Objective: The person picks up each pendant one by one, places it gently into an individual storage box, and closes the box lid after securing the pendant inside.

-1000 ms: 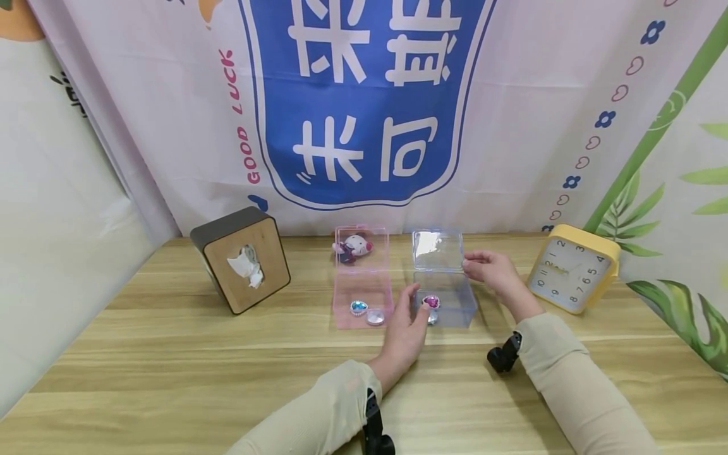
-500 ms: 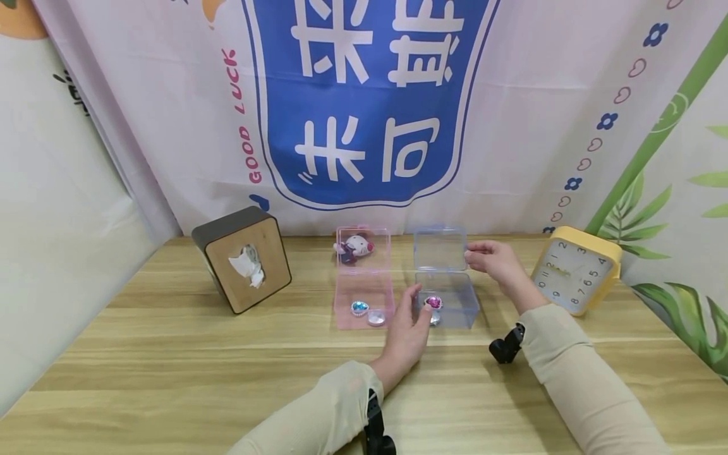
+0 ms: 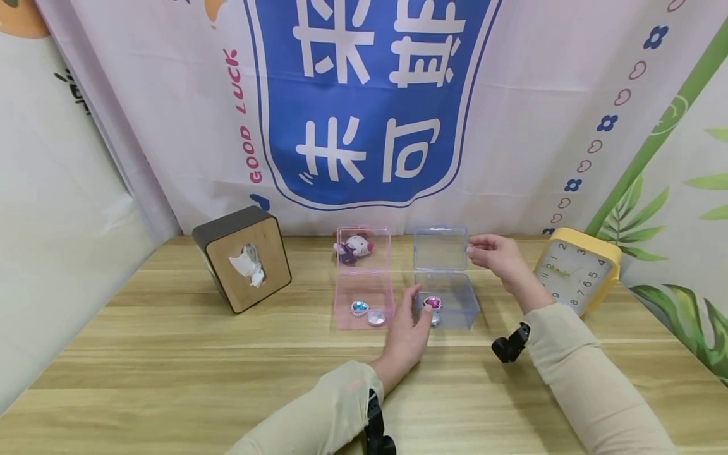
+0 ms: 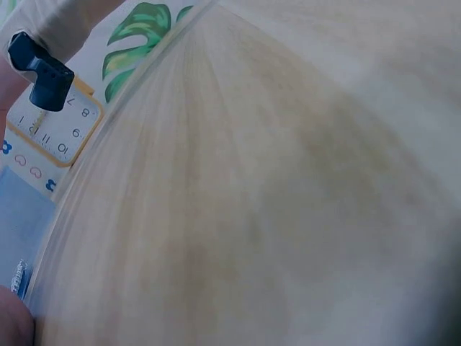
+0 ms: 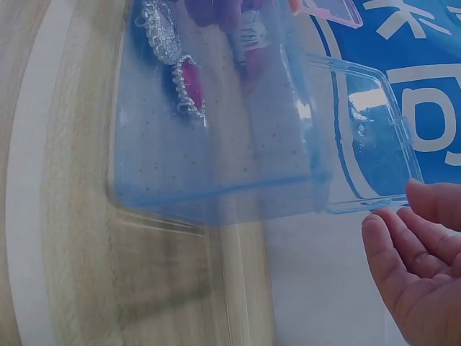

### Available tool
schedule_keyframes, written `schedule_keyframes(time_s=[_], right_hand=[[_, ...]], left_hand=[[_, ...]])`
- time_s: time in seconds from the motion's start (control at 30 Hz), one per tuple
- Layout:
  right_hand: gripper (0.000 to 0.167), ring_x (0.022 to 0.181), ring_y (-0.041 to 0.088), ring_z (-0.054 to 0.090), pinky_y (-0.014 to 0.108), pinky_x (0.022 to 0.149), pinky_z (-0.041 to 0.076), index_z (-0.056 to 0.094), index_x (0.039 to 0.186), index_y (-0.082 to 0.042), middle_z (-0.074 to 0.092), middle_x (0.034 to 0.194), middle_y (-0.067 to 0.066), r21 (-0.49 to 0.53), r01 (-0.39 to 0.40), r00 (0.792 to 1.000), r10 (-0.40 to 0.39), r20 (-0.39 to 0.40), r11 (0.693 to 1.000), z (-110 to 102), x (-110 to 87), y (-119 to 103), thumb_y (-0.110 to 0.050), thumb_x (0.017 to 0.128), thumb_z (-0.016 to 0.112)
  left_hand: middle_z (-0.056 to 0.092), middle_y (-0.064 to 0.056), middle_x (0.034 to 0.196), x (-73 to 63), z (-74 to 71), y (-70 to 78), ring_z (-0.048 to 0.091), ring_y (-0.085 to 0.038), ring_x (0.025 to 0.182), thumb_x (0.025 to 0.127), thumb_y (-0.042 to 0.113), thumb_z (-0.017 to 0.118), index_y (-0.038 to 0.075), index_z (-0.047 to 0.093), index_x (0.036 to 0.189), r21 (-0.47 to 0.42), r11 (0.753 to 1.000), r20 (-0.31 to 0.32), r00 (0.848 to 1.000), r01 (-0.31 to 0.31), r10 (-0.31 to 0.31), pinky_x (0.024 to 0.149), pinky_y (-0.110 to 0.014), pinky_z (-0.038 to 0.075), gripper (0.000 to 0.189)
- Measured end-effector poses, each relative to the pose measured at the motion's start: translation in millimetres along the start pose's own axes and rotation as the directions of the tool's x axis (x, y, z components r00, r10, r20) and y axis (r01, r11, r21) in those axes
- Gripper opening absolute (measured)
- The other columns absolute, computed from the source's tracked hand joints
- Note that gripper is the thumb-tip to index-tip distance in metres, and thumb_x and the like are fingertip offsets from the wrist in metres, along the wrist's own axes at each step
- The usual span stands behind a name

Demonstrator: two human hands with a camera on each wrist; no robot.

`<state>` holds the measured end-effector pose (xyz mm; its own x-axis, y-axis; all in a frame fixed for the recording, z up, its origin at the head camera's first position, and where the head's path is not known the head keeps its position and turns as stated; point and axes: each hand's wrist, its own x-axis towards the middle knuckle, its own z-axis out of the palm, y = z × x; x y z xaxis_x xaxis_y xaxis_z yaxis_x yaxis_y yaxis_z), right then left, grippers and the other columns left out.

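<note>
A see-through blue box [image 3: 455, 301] stands with its lid [image 3: 440, 248] raised at the back. My left hand [image 3: 406, 328] holds the box's front left corner, fingers along the left wall and thumb at the front. My right hand [image 3: 495, 256] is at the lid's right edge; in the right wrist view its thumb and fingertips [image 5: 376, 218] pinch near the lid's corner. A pink gem [image 3: 433, 303] with a beaded rim shows beside the left thumb, and a clear gem [image 3: 435, 319] sits just below it. In the left wrist view only a bit of the left hand [image 4: 13, 317] shows.
Left of the blue box is a pink see-through box [image 3: 344, 297], lid raised, with a blue gem [image 3: 359, 308] and a clear gem [image 3: 376, 318]. A small toy figure [image 3: 355, 246] lies behind its lid. A tissue box [image 3: 273, 253] stands left, a yellow clock [image 3: 588, 235] right.
My right hand has shifted slightly right and up with the blue box's lid, which leans a little differently and has lost its bright glare in the head view. The left hand keeps its place.
</note>
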<state>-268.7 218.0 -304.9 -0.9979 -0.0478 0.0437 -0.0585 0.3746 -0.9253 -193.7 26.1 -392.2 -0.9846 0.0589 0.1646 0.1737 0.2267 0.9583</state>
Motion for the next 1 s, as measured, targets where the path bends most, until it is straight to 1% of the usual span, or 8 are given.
schedule_keyframes(time_s=[0.1, 0.2, 0.37, 0.47, 0.6, 0.7, 0.83, 1.0], right_hand=[[0.045, 0.083, -0.001, 0.057, 0.016, 0.083, 0.051, 0.042, 0.13, 0.013, 0.056, 0.104, 0.009, 0.002, -0.002, 1.0, 0.002, -0.001, 1.0, -0.7, -3.7, -0.1, -0.008, 0.092, 0.053], [0.045, 0.084, -0.002, 0.057, 0.018, 0.086, 0.051, 0.042, 0.131, 0.012, 0.056, 0.103, 0.005, 0.007, -0.004, 1.0, 0.004, 0.001, 1.0, -1.9, -8.6, 0.3, -0.009, 0.092, 0.053], [0.046, 0.085, -0.003, 0.056, 0.017, 0.085, 0.05, 0.043, 0.131, 0.01, 0.057, 0.109, 0.007, -0.001, 0.001, 1.0, -0.001, 0.006, 1.0, -3.3, -19.3, 2.2, -0.012, 0.092, 0.054], [0.047, 0.086, -0.003, 0.055, 0.013, 0.082, 0.049, 0.041, 0.132, 0.009, 0.057, 0.11, 0.007, 0.029, 0.008, 1.0, -0.009, 0.011, 1.0, -2.9, -26.1, 3.9, -0.01, 0.091, 0.055], [0.049, 0.088, -0.004, 0.055, 0.012, 0.082, 0.049, 0.038, 0.134, 0.009, 0.057, 0.106, -0.001, 0.104, 0.002, 1.0, -0.004, 0.015, 0.995, -1.1, -32.9, 6.6, -0.008, 0.091, 0.055], [0.05, 0.091, -0.002, 0.056, 0.012, 0.083, 0.049, 0.038, 0.134, 0.009, 0.057, 0.106, -0.003, 0.141, -0.001, 1.0, -0.001, 0.01, 0.99, 0.5, -36.2, 7.3, -0.008, 0.091, 0.055], [0.05, 0.095, 0.001, 0.056, 0.012, 0.085, 0.049, 0.038, 0.134, 0.009, 0.056, 0.11, 0.001, 0.171, -0.01, 1.0, 0.009, 0.005, 0.985, 2.2, -41.2, 6.8, -0.01, 0.091, 0.055], [0.047, 0.093, 0.001, 0.055, 0.013, 0.085, 0.048, 0.043, 0.128, 0.007, 0.055, 0.114, 0.006, 0.153, -0.026, 1.0, 0.027, -0.002, 0.988, 3.7, -49.7, 8.9, -0.013, 0.089, 0.059]], left_hand=[[0.044, -0.012, 0.14, -0.4, 0.9, -0.6, 0.041, -0.031, 0.128, 0.092, 0.019, 0.052, 0.016, 0.041, 0.137, 0.008, 1.0, -0.003, 1.0, -0.001, 0.001, 0.109, -0.047, 0.031, 0.046], [0.044, -0.012, 0.14, -1.1, 1.0, 0.1, 0.041, -0.031, 0.128, 0.092, 0.02, 0.052, 0.016, 0.041, 0.137, 0.011, 1.0, -0.003, 1.0, -0.001, 0.001, 0.109, -0.047, 0.031, 0.046], [0.043, -0.013, 0.14, -2.1, 0.9, 0.5, 0.04, -0.031, 0.128, 0.092, 0.02, 0.052, 0.016, 0.041, 0.137, 0.012, 1.0, 0.002, 1.0, 0.005, -0.005, 0.109, -0.047, 0.031, 0.047], [0.044, -0.013, 0.14, -2.2, 1.0, -0.3, 0.041, -0.032, 0.128, 0.092, 0.02, 0.052, 0.016, 0.041, 0.137, 0.014, 1.0, 0.0, 1.0, 0.002, -0.002, 0.109, -0.047, 0.031, 0.046], [0.045, -0.013, 0.139, -2.0, 1.2, -1.3, 0.041, -0.033, 0.128, 0.092, 0.02, 0.052, 0.016, 0.041, 0.137, 0.014, 1.0, -0.001, 1.0, -0.006, 0.006, 0.109, -0.048, 0.031, 0.046], [0.044, -0.013, 0.14, -1.6, 0.8, -0.8, 0.04, -0.032, 0.128, 0.092, 0.021, 0.052, 0.017, 0.041, 0.137, 0.011, 1.0, 0.004, 1.0, 0.002, -0.002, 0.109, -0.048, 0.03, 0.046], [0.042, -0.012, 0.142, -0.9, -0.2, 0.4, 0.039, -0.032, 0.13, 0.093, 0.022, 0.052, 0.018, 0.04, 0.138, 0.006, 1.0, 0.014, 1.0, 0.01, -0.01, 0.11, -0.048, 0.029, 0.047], [0.042, -0.012, 0.142, -0.3, -1.2, 0.9, 0.039, -0.031, 0.13, 0.093, 0.022, 0.051, 0.017, 0.04, 0.138, 0.007, 1.0, 0.016, 1.0, 0.0, 0.0, 0.11, -0.047, 0.029, 0.047]])
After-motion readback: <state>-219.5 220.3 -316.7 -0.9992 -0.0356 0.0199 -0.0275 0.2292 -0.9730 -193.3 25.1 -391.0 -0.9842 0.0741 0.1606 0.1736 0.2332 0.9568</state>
